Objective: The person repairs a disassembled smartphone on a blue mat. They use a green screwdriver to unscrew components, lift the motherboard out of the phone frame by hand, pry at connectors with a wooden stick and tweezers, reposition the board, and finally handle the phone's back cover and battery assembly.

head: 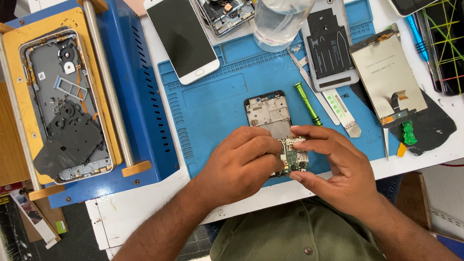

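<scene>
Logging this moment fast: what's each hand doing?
Left hand: fingers curled onto the opened phone; grip hidden.
Right hand: fingers open, thumb and forefinger on its circuit board.

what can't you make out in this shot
Head view only:
- Lower half of the phone frame: covered by the left hand and right hand.
- What the fingers pinch on the circuit board: too small.
- Bottle: top cut off by the upper edge.
- Dark phones: cut off at the right edge.
</scene>
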A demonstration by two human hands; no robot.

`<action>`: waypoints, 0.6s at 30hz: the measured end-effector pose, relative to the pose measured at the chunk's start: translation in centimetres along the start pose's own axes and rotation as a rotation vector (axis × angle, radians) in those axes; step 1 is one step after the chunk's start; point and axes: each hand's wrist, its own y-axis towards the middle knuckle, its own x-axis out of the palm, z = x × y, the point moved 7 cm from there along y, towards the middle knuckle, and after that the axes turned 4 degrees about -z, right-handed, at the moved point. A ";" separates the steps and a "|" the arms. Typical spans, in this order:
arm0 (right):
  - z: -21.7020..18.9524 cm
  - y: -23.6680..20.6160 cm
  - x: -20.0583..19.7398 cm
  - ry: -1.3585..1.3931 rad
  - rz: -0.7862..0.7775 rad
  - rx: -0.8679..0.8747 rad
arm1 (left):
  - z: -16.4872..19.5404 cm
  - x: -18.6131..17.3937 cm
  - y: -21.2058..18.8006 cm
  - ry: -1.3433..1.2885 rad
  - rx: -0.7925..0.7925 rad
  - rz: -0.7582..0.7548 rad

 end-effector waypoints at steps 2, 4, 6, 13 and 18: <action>0.8 -0.1 0.3 0.108 -0.002 0.046 | -0.1 0.1 0.1 0.030 -0.006 -0.006; 1.3 -0.1 0.3 0.124 0.009 0.055 | -0.5 0.1 0.3 0.050 -0.033 0.007; 1.3 -0.1 0.3 0.047 0.031 0.029 | -1.3 0.3 0.4 0.090 -0.079 -0.007; 0.8 0.3 0.4 -0.316 0.049 -0.065 | -2.4 0.7 0.2 0.056 -0.105 -0.047; 0.9 0.5 0.4 -0.325 0.045 -0.072 | -2.7 1.0 0.2 0.034 -0.122 -0.063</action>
